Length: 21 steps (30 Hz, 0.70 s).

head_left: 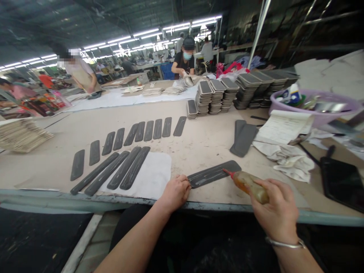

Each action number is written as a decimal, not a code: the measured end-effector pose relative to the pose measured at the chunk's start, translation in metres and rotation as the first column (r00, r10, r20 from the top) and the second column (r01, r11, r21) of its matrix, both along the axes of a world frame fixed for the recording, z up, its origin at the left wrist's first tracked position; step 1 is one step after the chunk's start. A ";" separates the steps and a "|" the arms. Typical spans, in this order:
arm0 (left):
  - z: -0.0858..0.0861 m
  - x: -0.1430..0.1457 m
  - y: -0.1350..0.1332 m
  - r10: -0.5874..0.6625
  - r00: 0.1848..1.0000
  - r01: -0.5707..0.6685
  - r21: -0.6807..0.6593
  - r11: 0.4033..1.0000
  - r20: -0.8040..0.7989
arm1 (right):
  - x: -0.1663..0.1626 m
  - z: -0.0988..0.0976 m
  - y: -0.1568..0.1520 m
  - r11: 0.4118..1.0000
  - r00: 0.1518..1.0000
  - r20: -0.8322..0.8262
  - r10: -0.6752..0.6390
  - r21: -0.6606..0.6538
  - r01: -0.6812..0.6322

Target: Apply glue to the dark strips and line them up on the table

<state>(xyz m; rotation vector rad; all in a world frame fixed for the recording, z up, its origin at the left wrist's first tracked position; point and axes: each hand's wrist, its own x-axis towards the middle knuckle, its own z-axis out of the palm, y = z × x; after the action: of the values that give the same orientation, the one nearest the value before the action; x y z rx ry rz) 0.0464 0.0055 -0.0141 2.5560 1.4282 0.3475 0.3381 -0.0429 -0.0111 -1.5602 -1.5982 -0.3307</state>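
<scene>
In front of me a dark grey rounded strip (214, 173) lies on the table, with thin shiny streaks along it. My left hand (176, 190) is closed on the strip's left end, the fingertips pressed together there. A squeeze bottle of amber glue (253, 186) with a red nozzle is gripped in my right hand (277, 208). It is tilted, its tip at the strip's right part. Left of my left hand, several long streaked strips (125, 168) lie side by side, partly on a white sheet (155, 172). Behind them runs a row of shorter dark pieces (148, 131).
Stacks of grey panels (205, 98) stand at the back. A purple basin (313, 115), a crumpled cloth (287, 157), two spare dark strips (244, 138) and a dark tablet-like object (342, 182) are on the right. Pale pieces (22, 134) are piled left. A co-worker (184, 58) stands across the table.
</scene>
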 end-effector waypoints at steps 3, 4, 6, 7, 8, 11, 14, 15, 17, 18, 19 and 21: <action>0.000 0.000 0.000 0.002 1.000 -0.002 -0.002 1.000 -0.001 | 0.003 0.002 -0.003 1.000 1.000 -0.015 0.003 -0.007 -0.003; 0.001 0.000 0.000 0.005 1.000 -0.005 -0.004 1.000 -0.001 | 0.001 0.003 -0.004 0.998 0.998 -0.026 0.056 -0.018 -0.056; 0.001 0.001 -0.001 0.009 1.000 -0.009 -0.012 1.000 0.000 | -0.002 0.005 -0.004 0.985 0.985 -0.056 0.165 -0.033 -0.167; 0.001 0.001 -0.001 0.011 1.000 -0.011 -0.018 1.000 0.000 | -0.002 0.006 -0.004 0.981 0.980 -0.070 0.188 -0.023 -0.190; 0.001 0.001 -0.001 0.014 1.000 -0.014 -0.023 1.000 -0.001 | 0.000 0.007 -0.002 0.984 0.981 -0.078 0.177 -0.001 -0.177; 0.002 0.001 -0.001 0.020 1.000 -0.020 -0.027 0.999 -0.005 | 0.015 0.009 0.005 0.995 0.996 -0.086 -0.006 0.096 0.014; 0.002 0.002 0.000 0.018 1.000 -0.018 -0.027 0.999 -0.005 | 0.029 0.007 0.011 0.986 0.988 -0.085 -0.126 0.103 0.135; 0.002 0.002 0.000 0.016 1.000 -0.017 -0.028 0.999 -0.006 | 0.030 0.006 0.012 0.987 0.989 -0.082 -0.126 0.087 0.133; 0.003 0.002 0.000 0.012 1.000 -0.012 -0.023 1.000 -0.007 | 0.027 0.004 0.014 0.997 0.994 -0.089 -0.056 0.045 0.061; 0.003 0.002 0.001 0.009 1.000 -0.009 -0.020 1.000 -0.008 | 0.024 0.004 0.014 1.000 0.995 -0.104 0.002 0.028 0.001; 0.003 0.002 0.001 0.006 1.000 -0.007 -0.017 1.000 -0.007 | 0.022 0.004 0.015 0.998 0.991 -0.122 0.056 0.019 -0.054; 0.003 0.002 0.001 0.002 1.000 -0.002 -0.018 1.000 -0.004 | 0.020 0.005 0.016 0.996 0.985 -0.152 0.088 0.041 -0.082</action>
<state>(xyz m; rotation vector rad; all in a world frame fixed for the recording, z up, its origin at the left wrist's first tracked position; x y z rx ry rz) 0.0483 0.0062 -0.0110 2.5426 1.4289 0.3285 0.3583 -0.0268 -0.0061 -1.4504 -1.5261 -0.1861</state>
